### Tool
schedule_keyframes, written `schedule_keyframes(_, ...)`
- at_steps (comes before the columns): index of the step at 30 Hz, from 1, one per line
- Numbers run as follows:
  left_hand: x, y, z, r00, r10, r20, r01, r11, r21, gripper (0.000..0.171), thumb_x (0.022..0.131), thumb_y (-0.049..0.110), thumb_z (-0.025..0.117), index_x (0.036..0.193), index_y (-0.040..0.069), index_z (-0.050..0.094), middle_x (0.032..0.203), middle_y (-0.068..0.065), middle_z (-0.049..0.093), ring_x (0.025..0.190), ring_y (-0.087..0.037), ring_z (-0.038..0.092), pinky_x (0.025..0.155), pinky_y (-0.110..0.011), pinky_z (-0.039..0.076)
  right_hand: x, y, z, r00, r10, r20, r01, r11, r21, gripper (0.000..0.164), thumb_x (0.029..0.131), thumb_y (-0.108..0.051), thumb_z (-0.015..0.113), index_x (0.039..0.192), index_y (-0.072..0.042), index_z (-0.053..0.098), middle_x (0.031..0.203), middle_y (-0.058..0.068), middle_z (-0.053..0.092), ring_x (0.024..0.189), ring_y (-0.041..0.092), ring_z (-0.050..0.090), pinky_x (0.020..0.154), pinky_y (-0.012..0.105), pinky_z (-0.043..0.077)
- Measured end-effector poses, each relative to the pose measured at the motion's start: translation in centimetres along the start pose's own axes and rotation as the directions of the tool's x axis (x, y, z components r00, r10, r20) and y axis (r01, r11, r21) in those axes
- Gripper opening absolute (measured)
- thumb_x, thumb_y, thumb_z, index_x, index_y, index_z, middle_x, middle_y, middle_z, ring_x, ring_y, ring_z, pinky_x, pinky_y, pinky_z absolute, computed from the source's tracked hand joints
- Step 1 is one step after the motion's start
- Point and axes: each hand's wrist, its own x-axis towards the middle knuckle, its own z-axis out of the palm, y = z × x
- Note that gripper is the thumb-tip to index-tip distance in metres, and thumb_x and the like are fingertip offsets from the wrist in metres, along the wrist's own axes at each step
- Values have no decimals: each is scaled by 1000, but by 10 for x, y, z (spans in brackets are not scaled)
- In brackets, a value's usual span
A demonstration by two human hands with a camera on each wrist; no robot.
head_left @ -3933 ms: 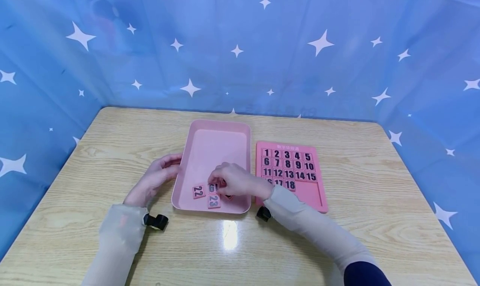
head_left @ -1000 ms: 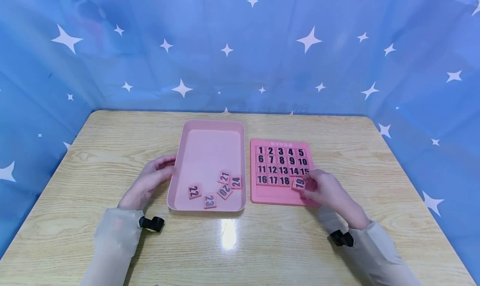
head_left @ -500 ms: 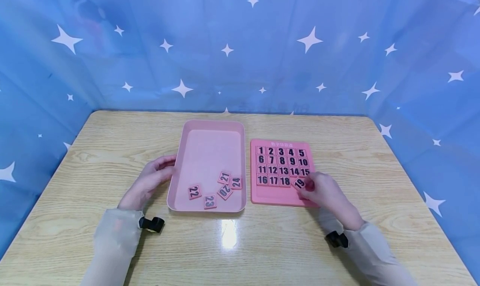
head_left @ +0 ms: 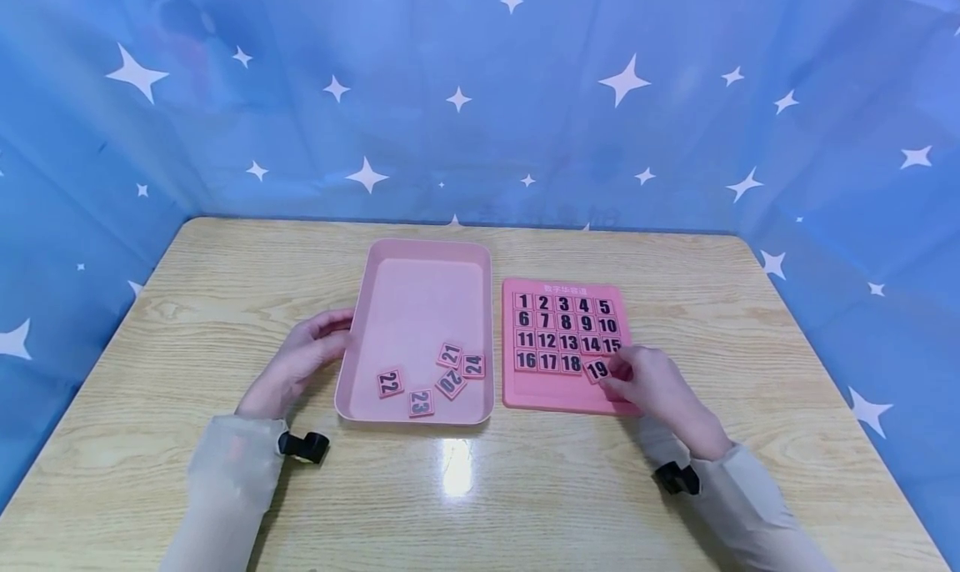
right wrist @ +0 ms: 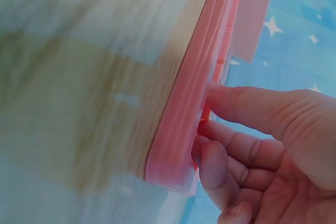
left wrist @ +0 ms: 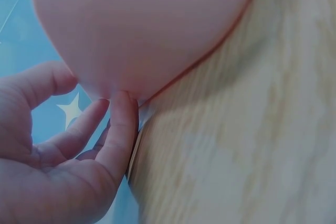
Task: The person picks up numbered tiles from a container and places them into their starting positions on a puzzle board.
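Note:
My right hand (head_left: 654, 387) pinches a pink tile marked 19 (head_left: 597, 370), which sits slightly askew beside the 18 tile (head_left: 571, 363) on the pink number puzzle board (head_left: 551, 393). Rows 1 to 15 fill the board above it, and 16 to 18 start the fourth row. The right wrist view catches the thumb and fingers (right wrist: 223, 163) at the board's edge, the tile's face hidden. At the left, my left hand (head_left: 303, 351) touches the outer wall of a pink tray (head_left: 420, 297) with relaxed fingers; the left wrist view shows fingertips (left wrist: 123, 100) against that wall.
In the tray's near half lie loose tiles: 22 (head_left: 390, 383), 23 (head_left: 421, 402), 20 (head_left: 451, 383), 21 (head_left: 449, 354) and 24 (head_left: 473, 366). Tray and board stand side by side on a wooden table (head_left: 525, 489). A blue star-patterned curtain (head_left: 420, 130) surrounds its back and sides.
My right hand has gone from the tray to the board, carrying the 19 tile. Over the last second the tile has turned a little in the fingers. The left hand stays at the tray.

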Motion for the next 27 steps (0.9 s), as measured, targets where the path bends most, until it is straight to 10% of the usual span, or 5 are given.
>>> schedule_keyframes(20, -1, 3, 2, 1000, 19, 5, -19, 1000, -17, 53, 89, 2, 55, 135, -14, 35, 131, -30, 44, 98, -4, 54, 84, -16, 46, 12, -7, -12, 999, -26, 31, 26, 1000, -10, 12, 77, -11, 74, 71, -8, 65, 65, -2, 60, 56, 10, 49, 51, 25, 43)
schedule_keyframes(27, 0, 1, 1, 1000, 24, 4, -24, 1000, -17, 53, 89, 1, 55, 135, -15, 34, 131, -32, 43, 98, -4, 54, 84, -16, 46, 35, -48, -6, 957, -260, -130, 269, 962, 57, 10, 75, -8, 76, 75, -6, 66, 68, -1, 62, 59, 10, 53, 56, 26, 48)
